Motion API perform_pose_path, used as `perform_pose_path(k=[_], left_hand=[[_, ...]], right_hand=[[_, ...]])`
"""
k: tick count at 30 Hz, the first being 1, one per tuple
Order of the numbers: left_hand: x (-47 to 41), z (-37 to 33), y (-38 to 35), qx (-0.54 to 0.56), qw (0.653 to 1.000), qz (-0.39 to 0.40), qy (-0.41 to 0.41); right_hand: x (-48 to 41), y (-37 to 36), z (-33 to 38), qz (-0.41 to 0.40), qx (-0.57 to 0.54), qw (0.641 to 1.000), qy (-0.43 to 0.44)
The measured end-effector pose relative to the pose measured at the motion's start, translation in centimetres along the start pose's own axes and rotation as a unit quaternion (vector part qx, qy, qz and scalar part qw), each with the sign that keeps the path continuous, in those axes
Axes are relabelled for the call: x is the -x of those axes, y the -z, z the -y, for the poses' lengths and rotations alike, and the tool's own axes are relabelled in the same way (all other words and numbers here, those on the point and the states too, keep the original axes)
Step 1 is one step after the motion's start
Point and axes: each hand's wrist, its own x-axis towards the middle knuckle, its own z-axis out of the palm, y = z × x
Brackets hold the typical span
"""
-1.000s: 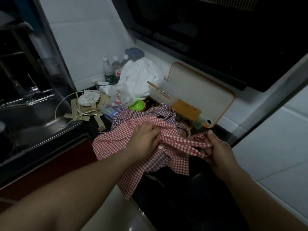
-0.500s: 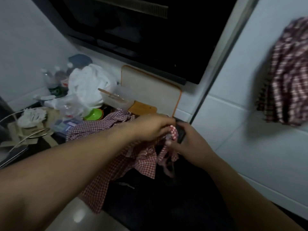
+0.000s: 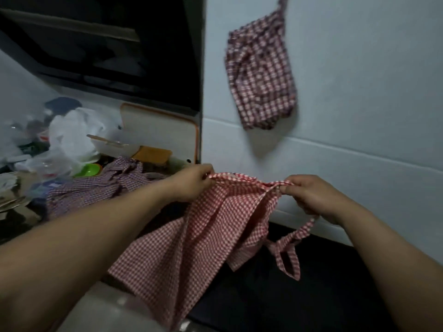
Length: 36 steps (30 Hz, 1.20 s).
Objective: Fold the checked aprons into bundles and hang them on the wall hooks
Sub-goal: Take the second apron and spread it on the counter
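- Hanging against the white tiled wall point(image 3: 359, 111), a folded red-and-white checked apron bundle point(image 3: 260, 75) had bare tile on every side, above the dark table point(image 3: 263, 300).
- The left hand point(image 3: 191, 182) and right hand point(image 3: 311, 195) each pinched the top hem of a spread red-and-white checked apron point(image 3: 215, 226) in clenched fingers point(image 3: 206, 173). Its cloth draped down over the table's front edge.
- A crumpled purplish checked apron point(image 3: 96, 190) lay on the table at left, beside a green plastic bowl point(image 3: 89, 169) whose contents could not be seen.
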Motion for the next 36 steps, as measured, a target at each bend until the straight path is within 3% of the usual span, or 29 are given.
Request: perform_pose_path(k=[5, 9, 12, 15, 20, 23, 28, 31, 34, 36], left_hand=[[-0.2, -8.2, -9.5, 0.041, 0.999, -0.025, -0.026], [0.3, -14.9, -16.4, 0.119, 0.992, 0.001, -0.042], [-0.9, -19.1, -18.9, 0.162, 0.985, -0.044, -0.038], [-2.5, -20.6, -19.0, 0.142, 0.985, -0.077, -0.058], [-3.7, -17.7, -16.4, 0.046, 0.995, -0.042, -0.073], [-4.7, -16.2, -15.3, 0.0, 0.997, -0.065, -0.045], [-4.9, -16.7, -13.5, 0.204, 0.973, -0.102, -0.018], [-3.9, -17.6, -11.0, 0.12, 0.977, -0.138, -0.105], [-2.9, -17.7, -8.0, -0.104, 0.977, -0.058, -0.175], [-2.8, -17.1, -7.2, -0.238, 0.959, 0.017, -0.151]], right_hand=[[5.3, 5.9, -2.8, -0.066, -0.013, 0.998, 0.012], [6.7, 8.0, -3.3, -0.103, 0.108, 0.988, 0.046], [7.1, 9.0, -3.5, -0.107, 0.156, 0.98, 0.06], [7.9, 10.5, -3.6, -0.113, 0.16, 0.98, 0.046], [10.0, 14.5, -3.9, -0.117, 0.216, 0.969, 0.021], [10.6, 15.6, -3.3, -0.113, 0.136, 0.984, 0.017], [11.1, 15.9, -3.0, -0.151, 0.069, 0.986, 0.023], [11.2, 16.6, -3.0, -0.201, -0.036, 0.979, 0.023], [11.5, 17.0, -2.9, -0.223, -0.06, 0.973, 0.028], [11.7, 16.7, -2.6, -0.204, -0.067, 0.976, 0.036]])
